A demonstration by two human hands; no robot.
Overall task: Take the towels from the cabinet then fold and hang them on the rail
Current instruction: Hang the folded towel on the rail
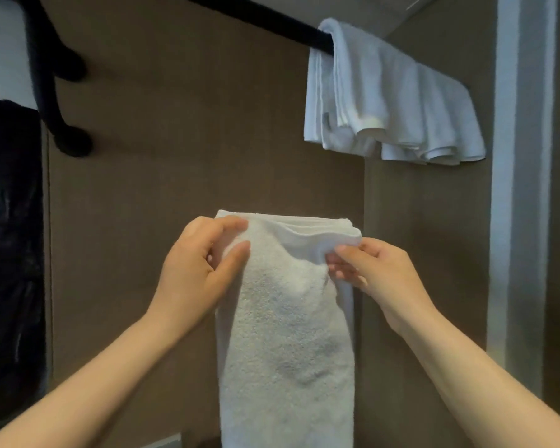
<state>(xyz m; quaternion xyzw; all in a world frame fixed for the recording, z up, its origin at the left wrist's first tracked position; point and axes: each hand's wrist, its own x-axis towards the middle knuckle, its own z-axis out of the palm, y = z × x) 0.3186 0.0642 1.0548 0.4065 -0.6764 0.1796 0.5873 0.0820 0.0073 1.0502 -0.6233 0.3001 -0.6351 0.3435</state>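
Vertically, folded towel (pixel 285 334) hanging lengthwise, left hand (pixel 198 266), right hand (pixel 379 276) fingers (pixel 353 252) pinching its top corners

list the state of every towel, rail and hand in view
white terry towel in front: folded in layers, hanging down, held at its top edge
white towel on the rail: draped over it, bunched, nobody touching it
black round rail: carries one towel, bare to its left
left hand: pinches the front towel's top left corner
right hand: pinches its top right corner
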